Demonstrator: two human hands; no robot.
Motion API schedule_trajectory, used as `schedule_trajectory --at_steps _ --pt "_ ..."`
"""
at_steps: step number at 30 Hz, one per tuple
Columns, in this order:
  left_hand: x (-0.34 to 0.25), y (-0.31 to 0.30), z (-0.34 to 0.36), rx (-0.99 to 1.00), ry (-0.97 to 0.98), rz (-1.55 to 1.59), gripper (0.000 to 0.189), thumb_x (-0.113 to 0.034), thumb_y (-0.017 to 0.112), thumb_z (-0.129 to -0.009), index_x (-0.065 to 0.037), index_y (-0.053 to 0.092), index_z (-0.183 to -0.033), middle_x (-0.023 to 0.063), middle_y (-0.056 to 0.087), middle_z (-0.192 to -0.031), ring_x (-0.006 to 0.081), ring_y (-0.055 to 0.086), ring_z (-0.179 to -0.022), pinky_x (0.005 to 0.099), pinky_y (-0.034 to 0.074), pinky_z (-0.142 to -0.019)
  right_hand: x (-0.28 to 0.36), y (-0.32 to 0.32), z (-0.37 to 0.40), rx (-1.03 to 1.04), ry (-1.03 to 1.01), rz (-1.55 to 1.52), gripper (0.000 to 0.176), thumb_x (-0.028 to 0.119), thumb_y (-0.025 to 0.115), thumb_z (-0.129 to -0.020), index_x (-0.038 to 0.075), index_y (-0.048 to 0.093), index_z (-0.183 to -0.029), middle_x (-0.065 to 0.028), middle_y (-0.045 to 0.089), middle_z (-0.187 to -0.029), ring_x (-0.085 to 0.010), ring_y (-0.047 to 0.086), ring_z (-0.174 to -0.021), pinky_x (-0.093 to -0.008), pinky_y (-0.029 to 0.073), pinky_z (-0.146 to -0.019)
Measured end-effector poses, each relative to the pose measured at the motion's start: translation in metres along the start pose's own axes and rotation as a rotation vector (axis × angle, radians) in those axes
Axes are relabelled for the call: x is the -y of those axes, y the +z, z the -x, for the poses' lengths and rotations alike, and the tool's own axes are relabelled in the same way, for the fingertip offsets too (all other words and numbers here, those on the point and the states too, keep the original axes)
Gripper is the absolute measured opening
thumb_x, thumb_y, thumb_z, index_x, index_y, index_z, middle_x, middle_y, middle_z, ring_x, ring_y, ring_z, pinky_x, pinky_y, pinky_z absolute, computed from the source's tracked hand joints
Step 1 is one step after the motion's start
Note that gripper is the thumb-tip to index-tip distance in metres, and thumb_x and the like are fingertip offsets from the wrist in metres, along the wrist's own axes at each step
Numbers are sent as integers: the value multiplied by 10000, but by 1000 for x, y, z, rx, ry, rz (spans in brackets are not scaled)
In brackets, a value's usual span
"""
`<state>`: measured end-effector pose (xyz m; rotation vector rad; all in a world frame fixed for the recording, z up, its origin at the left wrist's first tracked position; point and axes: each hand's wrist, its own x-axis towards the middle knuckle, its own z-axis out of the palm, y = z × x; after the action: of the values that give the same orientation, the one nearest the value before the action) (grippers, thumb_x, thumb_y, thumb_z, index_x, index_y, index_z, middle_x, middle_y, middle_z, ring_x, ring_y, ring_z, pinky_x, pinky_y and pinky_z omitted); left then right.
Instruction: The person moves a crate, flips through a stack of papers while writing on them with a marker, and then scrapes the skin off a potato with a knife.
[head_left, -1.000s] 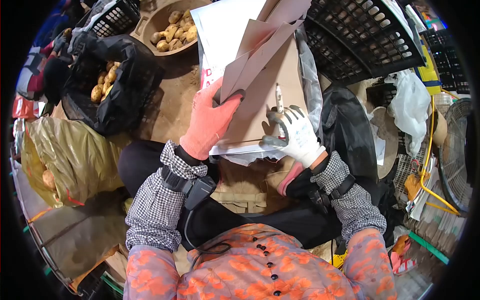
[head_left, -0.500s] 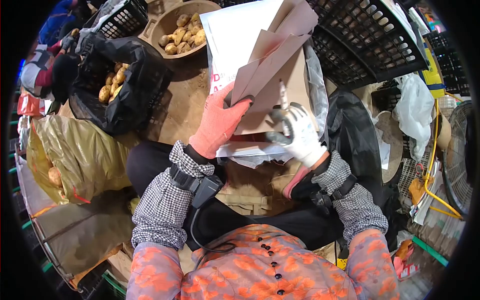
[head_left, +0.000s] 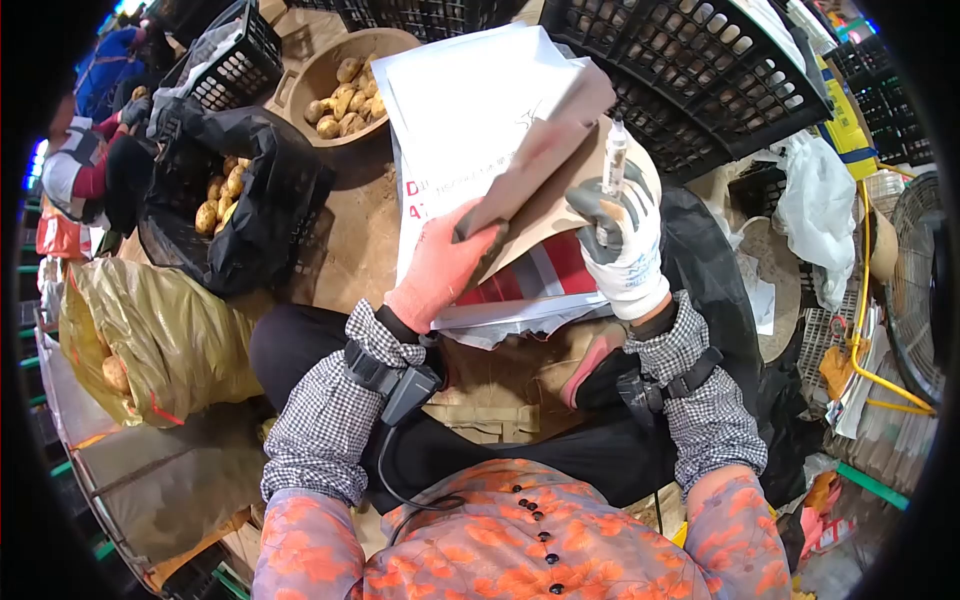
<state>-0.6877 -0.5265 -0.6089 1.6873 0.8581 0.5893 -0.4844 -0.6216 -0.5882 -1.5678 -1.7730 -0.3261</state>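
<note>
Jutting forward from the right grip (head_left: 624, 243) is a pen (head_left: 614, 160).

1 pen (head_left: 614, 165), 1 tub (head_left: 322, 75); 1 ylw bag (head_left: 170, 330)

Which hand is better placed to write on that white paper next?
Probably the right hand: it holds the white pen, while the left hand has its grip on the brown cardboard. The white paper lies toward the left, though, so the right would likely reach across.
</note>
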Motion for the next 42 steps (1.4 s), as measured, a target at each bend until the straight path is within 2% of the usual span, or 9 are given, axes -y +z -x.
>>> schedule_trajectory --at_steps 11,15,19,23,24,27,32,39,42 --pt "8 10 3 70 -59 -164 396 -97 625 -805 -69 587 -1198 168 677 -906 226 668 -825 351 504 -743 1 12 -19 11 -31 -75 366 9 645 -711 136 629 -1054 -101 625 -919 -327 590 -882 -466 458 -909" --pt "-8 -22 1 -106 -95 64 291 -99 639 -808 6 628 -1079 52 667 -776 93 574 -642 246 457 -595 2 -24 -40 -261 -58 -503 314 101 750 -767 25 581 -1020 -94 632 -852 -216 636 -816 -363 515 -778" --pt "-27 -59 13 -340 -200 555 146 -77 636 -829 15 646 -942 8 615 -797 81 550 -684 233 446 -616 -16 -51 -15 -284 733 -973 341 304 407 -985 -2 531 -1067 -67 540 -657 -123 537 -581 -324 509 -781" --pt "-7 -76 18 -272 511 -738 153 -38 627 -829 14 635 -972 22 601 -830 83 557 -766 248 453 -723 -32 33 -7 -21 910 -943 424 344 376 -989 -15 567 -1108 -67 634 -801 -135 571 -666 -299 466 -813" --pt "-8 -64 18 -316 171 -51 144 -23 621 -828 19 634 -965 30 604 -848 99 566 -765 255 464 -718 -31 46 -1 44 942 -949 400 331 418 -978 -8 567 -1130 -71 641 -887 -148 589 -775 -303 468 -832" --pt "-17 -56 17 -338 -117 456 137 -17 620 -827 33 627 -954 41 609 -880 105 569 -771 263 469 -705 -40 76 21 138 971 -945 339 271 482 -964 8 570 -1160 -64 642 -1016 -138 598 -881 -285 464 -843" --pt "8 -64 20 -170 291 -387 285 62 633 -742 -71 681 -990 72 561 -949 164 583 -794 274 462 -676 -44 92 24 208 974 -940 280 87 577 -917 29 573 -1191 -12 620 -1083 -60 553 -921 -186 433 -820" --pt "-3 -64 24 -202 346 -427 299 65 639 -738 -67 675 -1004 57 580 -881 148 581 -736 261 447 -632 -33 80 14 307 1157 -862 266 84 582 -898 23 586 -1157 -13 619 -996 -44 549 -875 -170 433 -786" --pt "-2 -57 24 -239 -44 250 257 55 651 -751 -60 680 -980 43 588 -858 129 574 -715 250 441 -619 -43 89 23 230 1057 -932 233 78 586 -895 15 598 -1119 -10 616 -965 -46 546 -835 -171 430 -738"
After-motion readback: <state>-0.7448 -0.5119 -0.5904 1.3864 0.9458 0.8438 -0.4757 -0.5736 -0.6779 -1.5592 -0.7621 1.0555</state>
